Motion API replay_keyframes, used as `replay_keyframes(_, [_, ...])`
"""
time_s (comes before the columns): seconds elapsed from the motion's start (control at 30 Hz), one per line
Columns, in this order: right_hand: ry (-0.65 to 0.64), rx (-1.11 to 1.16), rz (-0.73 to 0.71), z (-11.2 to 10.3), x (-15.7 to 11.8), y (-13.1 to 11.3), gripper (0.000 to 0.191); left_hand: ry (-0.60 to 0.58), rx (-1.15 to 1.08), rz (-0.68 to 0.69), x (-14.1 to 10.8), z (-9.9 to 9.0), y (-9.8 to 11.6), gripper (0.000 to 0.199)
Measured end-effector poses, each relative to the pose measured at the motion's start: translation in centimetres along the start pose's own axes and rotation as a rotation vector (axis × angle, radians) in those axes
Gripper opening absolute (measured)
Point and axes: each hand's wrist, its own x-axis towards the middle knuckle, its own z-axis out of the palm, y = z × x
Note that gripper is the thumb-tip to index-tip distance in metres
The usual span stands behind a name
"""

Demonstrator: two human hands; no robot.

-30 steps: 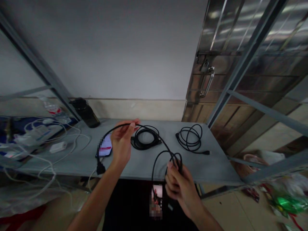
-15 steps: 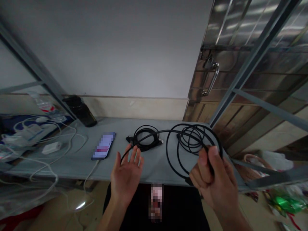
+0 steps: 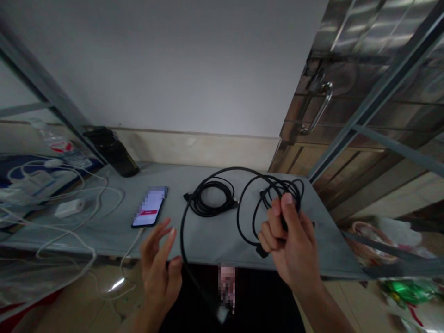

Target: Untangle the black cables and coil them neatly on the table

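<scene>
Presently holding a black cable (image 3: 181, 231) bunched in the right hand (image 3: 291, 240), with fingers curled tight around its loops, raised over the front edge of the surface (image 3: 104, 236), toward the right end. Carrying nothing in the left hand (image 3: 157, 268), with fingers and thumb spread apart, in front of the same edge and well left.

Arching from the right hand leftward over the surface, then dropping past the left thumb and across the front edge, down to a pale-tipped connector (image 3: 222, 314) above the dark-clothed lap (image 3: 260, 296). Lying nearer the left hand than the right along that falling stretch, just beside the thumb; impossible to confirm contact. Dangling also a dark plug (image 3: 262, 250) at the front edge, just left of the right hand.

Resting farther back on the surface: a round cord coil (image 3: 208, 213) around the middle; a looser coil (image 3: 264, 198) toward the back right corner, partly covered; a smartphone (image 3: 150, 208) left of the middle; a black bottle (image 3: 113, 150) at the back edge, farther left.
</scene>
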Motion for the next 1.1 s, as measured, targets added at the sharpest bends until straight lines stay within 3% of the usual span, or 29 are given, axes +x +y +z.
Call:
replay_keyframes(0.1, [-0.039,0.009,0.104,0.0,0.8,1.8,0.054,-0.325,0.265,0.364,1.7,0.0,0.1,0.069])
replay_keyframes(0.17, [-0.055,0.016,0.145,0.0,1.3,2.5,0.058,-0.581,0.286,0.409,2.2,1.0,-0.4,0.07])
replay_keyframes(0.23, [-0.07,0.018,0.169,-0.1,1.7,2.9,0.061,-0.728,0.247,0.408,1.9,2.4,-1.3,0.072])
replay_keyframes(0.37, [-0.096,-0.005,0.221,-0.7,2.4,3.3,0.057,-0.804,0.178,0.366,-0.1,4.5,-2.7,0.072])
replay_keyframes(0.57, [-0.167,-0.088,0.253,-2.4,3.3,5.2,0.058,-0.875,0.032,0.279,-0.1,5.8,-1.8,0.041])
replay_keyframes(0.7, [-0.17,-0.184,0.25,-4.3,4.2,7.5,0.063,-0.873,-0.005,0.13,0.5,5.8,-1.8,0.017])
replay_keyframes(0.83, [-0.117,-0.29,0.162,-6.1,4.6,9.5,0.069,-0.79,-0.184,-0.102,-0.2,5.1,-1.4,0.013])
replay_keyframes(0.97, [-0.147,-0.464,0.09,-6.4,3.7,10.0,0.071,-0.515,-0.524,-0.435,-0.5,5.3,1.8,0.025])
replay_keyframes(1.1, [-0.273,-0.734,-0.047,-5.3,1.7,9.1,0.06,-0.206,-0.893,-0.682,1.2,6.6,6.3,0.025])
